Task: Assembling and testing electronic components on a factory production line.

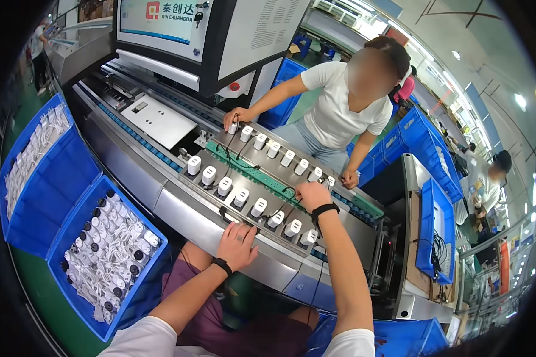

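Observation:
Two rows of white charger plugs (224,185) stand upright on a metal fixture, on either side of a green strip (253,171). Thin black cables run from the strip. My right hand (312,196) reaches over the near row to the strip, its fingers pinched where a black cable (289,191) loops up to them. The fingertips are partly hidden. My left hand (237,244) lies flat on the metal front edge (205,205) below the near row, fingers stretched out and holding nothing.
Opposite, a co-worker (345,101) has one hand at the far row's left end, the other near its right. Blue bins (107,262) of white corded parts stand at left. A machine with a screen (161,21) rises behind; a blue tray (436,232) holds black cables at right.

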### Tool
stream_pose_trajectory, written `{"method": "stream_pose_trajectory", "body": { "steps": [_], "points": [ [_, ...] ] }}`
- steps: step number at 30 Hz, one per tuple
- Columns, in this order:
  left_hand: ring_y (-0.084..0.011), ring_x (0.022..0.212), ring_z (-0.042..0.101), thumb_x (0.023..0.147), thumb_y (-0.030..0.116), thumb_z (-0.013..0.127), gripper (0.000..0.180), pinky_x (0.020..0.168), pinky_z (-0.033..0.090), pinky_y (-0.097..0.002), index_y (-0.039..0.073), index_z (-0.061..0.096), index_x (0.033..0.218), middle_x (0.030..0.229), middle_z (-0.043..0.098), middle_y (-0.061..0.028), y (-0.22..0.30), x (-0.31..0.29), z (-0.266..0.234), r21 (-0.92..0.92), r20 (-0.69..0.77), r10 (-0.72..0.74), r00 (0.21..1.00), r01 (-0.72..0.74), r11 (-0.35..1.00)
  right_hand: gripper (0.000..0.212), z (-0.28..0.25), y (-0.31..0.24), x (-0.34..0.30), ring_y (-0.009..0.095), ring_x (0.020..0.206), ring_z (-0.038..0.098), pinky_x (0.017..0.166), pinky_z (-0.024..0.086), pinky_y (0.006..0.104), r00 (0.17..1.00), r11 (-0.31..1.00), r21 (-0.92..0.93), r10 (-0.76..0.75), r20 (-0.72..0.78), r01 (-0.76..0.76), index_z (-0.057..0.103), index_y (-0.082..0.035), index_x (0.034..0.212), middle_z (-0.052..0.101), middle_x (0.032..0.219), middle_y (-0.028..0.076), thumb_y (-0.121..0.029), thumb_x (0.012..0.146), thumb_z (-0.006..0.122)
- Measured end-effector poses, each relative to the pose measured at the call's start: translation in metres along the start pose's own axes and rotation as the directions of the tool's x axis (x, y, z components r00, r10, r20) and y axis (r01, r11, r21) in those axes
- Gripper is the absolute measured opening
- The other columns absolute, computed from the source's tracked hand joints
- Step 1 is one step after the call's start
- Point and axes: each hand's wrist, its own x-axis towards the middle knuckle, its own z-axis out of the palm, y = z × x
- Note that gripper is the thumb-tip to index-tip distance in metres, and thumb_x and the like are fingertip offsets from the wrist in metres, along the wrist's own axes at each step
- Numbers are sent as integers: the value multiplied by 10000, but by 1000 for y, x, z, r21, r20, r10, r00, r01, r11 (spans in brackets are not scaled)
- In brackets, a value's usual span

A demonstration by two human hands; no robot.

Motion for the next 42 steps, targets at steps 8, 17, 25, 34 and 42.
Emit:
{"method": "stream_pose_trajectory", "body": {
  "steps": [8,17,25,34,42],
  "points": [
    [-338,1283,526,855,352,684,565,1185,347,-532,65,594,1333,1264,590,-138,-2,0,-1,20,11,4,1000,-4,1000,113,6,-8,12,364,866,749,732,611,471,999,981,-192,-26,46,34,785,-128,860,756,877,156,-164,870,678],
    [-337,1284,527,850,346,688,573,1187,345,-531,56,596,1336,1270,593,-143,1,1,-1,13,-1,-5,1000,5,1000,55,11,-7,10,355,873,737,743,592,481,999,985,-170,-8,44,15,746,-120,905,745,875,143,-137,864,713],
    [-337,1272,537,842,343,695,578,1183,350,-530,54,597,1332,1261,602,-142,1,2,-2,21,-4,5,1000,-5,1000,100,9,-28,19,343,872,739,715,587,484,997,992,-123,-1,-72,-8,748,-148,950,745,873,124,-228,893,732],
    [-345,1273,529,812,320,711,585,1185,330,-553,61,597,1324,1254,581,-143,-1,-2,1,1,-4,3,1000,-3,1000,143,5,-34,21,338,850,737,704,584,482,999,993,-117,24,41,-19,745,-153,950,744,870,124,-289,933,702],
    [-342,1264,532,795,318,715,594,1178,338,-552,63,601,1319,1242,579,-141,3,2,2,-15,-18,-1,1000,1,1000,208,19,-24,17,349,849,740,699,588,481,999,995,-97,-3,-49,-1,764,-143,934,745,851,133,-344,934,708]
  ]
}}
